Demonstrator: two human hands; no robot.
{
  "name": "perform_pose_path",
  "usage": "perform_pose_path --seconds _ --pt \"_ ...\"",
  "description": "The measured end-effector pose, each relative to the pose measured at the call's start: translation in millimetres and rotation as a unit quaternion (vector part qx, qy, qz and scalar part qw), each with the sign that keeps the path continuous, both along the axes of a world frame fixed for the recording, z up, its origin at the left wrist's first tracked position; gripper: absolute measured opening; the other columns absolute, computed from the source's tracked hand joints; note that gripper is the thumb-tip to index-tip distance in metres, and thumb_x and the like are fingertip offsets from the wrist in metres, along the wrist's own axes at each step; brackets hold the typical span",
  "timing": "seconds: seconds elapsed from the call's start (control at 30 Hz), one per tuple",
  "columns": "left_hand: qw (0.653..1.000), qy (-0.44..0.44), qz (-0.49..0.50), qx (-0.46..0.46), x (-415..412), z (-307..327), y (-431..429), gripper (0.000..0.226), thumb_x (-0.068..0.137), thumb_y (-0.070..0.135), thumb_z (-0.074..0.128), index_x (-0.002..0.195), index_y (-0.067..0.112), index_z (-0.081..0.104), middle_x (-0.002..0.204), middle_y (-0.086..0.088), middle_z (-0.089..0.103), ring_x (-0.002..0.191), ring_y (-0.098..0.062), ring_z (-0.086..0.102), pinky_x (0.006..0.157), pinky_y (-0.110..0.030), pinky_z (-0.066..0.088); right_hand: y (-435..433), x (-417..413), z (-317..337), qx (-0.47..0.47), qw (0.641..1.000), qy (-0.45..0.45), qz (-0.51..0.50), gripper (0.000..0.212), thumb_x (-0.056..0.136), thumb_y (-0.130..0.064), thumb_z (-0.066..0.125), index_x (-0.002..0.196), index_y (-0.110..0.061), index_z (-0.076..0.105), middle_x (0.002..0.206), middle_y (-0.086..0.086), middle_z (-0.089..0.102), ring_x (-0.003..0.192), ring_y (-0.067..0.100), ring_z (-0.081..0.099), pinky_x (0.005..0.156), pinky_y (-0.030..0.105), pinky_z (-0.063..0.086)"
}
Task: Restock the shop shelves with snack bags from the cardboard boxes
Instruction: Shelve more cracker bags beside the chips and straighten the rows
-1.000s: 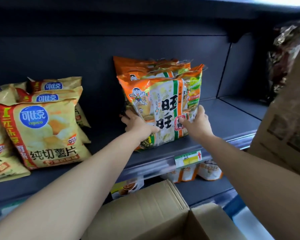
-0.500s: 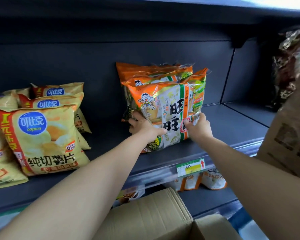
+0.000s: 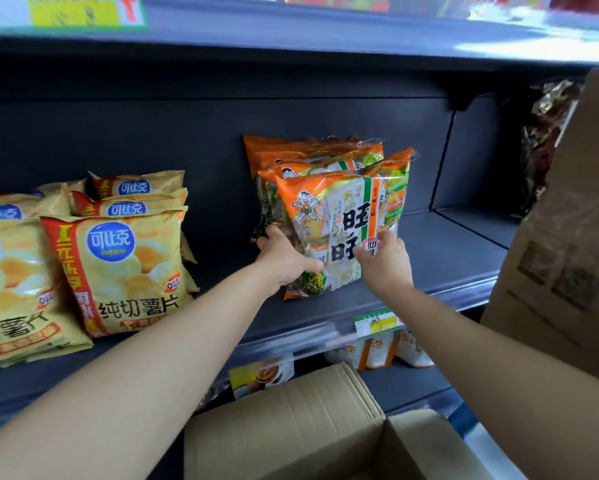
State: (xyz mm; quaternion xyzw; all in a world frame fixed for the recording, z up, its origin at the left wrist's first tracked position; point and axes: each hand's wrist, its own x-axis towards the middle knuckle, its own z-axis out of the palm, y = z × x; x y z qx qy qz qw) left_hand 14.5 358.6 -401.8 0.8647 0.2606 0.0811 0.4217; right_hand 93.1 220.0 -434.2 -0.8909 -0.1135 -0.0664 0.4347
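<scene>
Both hands are engaged at the dark grey metal shelf (image 3: 440,244). The left hand (image 3: 284,259) is closed on the lower left side of the front orange-and-white foil snack bag (image 3: 339,230), fingers behind the pack and thumb across its face. The right hand (image 3: 386,263) presses against the lower right side of the same bag; whether those fingers wrap behind it cannot be told.

The bag stands upright near the shelf's front edge, about midway along it, with its long axis vertical and slightly tilted back. It heads a short row of matching orange bags (image 3: 312,154) running toward the back panel. It lies directly ahead of both hands, which flank it about equally; neither is clearly nearer.

Judgement: the step in hand is squaring this bag against the row. The next move turns on pushing along the shelf's depth, front to back.

Yellow potato-chip bags (image 3: 125,268) stand well apart toward the left end. An open brown cardboard box (image 3: 291,431) sits below the front edge.
</scene>
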Motion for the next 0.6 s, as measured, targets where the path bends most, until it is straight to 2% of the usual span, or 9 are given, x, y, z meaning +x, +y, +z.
perform_pose_path --seconds 0.1,0.2,0.27,0.33,0.4,0.5,0.6 --pt "1.0 -0.013 -0.009 0.027 -21 10 4 0.094 0.08 0.029 0.075 0.148 0.007 0.015 0.151 -0.013 0.024 0.13 -0.028 0.04 0.097 -0.033 0.041 16 -29 10 -0.007 0.999 -0.036 0.034 0.036 0.096 -0.028 0.052 0.124 -0.006 0.051 0.127 0.011 0.052 0.112 0.027 0.051 0.088 0.034 0.041" --pt "0.996 -0.026 -0.007 0.082 -52 21 13 0.076 0.081 0.026 0.072 0.142 0.009 0.029 0.144 -0.01 0.035 0.125 -0.027 0.046 0.094 -0.035 0.044 43 -60 19 -0.015 0.992 -0.046 0.115 0.03 0.095 -0.028 0.053 0.117 -0.007 0.056 0.116 0.009 0.059 0.101 0.024 0.056 0.077 0.027 0.039" --pt "0.99 -0.047 0.007 0.134 -77 27 28 0.064 0.083 0.023 0.07 0.136 0.012 0.037 0.14 -0.008 0.039 0.122 -0.026 0.049 0.094 -0.036 0.046 67 -81 26 -0.008 0.985 -0.057 0.162 0.029 0.094 -0.027 0.057 0.115 -0.007 0.058 0.107 0.007 0.061 0.091 0.019 0.054 0.074 0.023 0.037" --pt "0.976 -0.071 0.04 0.201 -103 31 49 0.054 0.085 0.019 0.065 0.134 0.016 0.041 0.138 -0.004 0.04 0.119 -0.024 0.05 0.093 -0.038 0.047 93 -105 29 0.01 0.977 -0.062 0.205 0.031 0.092 -0.026 0.06 0.116 -0.006 0.057 0.101 0.003 0.057 0.089 0.013 0.05 0.075 0.022 0.036" --pt "0.957 -0.097 0.088 0.258 -132 32 75 0.048 0.087 0.014 0.062 0.131 0.019 0.044 0.136 -0.002 0.04 0.118 -0.023 0.05 0.091 -0.037 0.047 119 -128 27 0.01 0.967 -0.065 0.246 0.039 0.092 -0.028 0.061 0.124 -0.008 0.053 0.11 0.002 0.054 0.098 0.015 0.051 0.082 0.025 0.042" --pt "0.916 -0.097 0.178 0.346 -176 25 116 0.044 0.087 0.016 0.062 0.129 0.016 0.046 0.131 -0.007 0.037 0.123 -0.026 0.04 0.1 -0.037 0.04 154 -159 17 -0.015 0.961 -0.112 0.251 0.052 0.089 -0.028 0.062 0.135 -0.014 0.041 0.131 0.007 0.043 0.12 0.024 0.044 0.095 0.032 0.042" --pt "0.871 -0.042 0.287 0.398 -218 11 155 0.058 0.082 0.03 0.071 0.129 0.012 0.043 0.13 -0.013 0.036 0.12 -0.033 0.037 0.098 -0.044 0.035 184 -188 7 -0.024 0.971 -0.1 0.214 0.073 0.084 -0.033 0.068 0.142 -0.023 0.026 0.138 0.008 0.028 0.121 0.031 0.035 0.089 0.038 0.043"
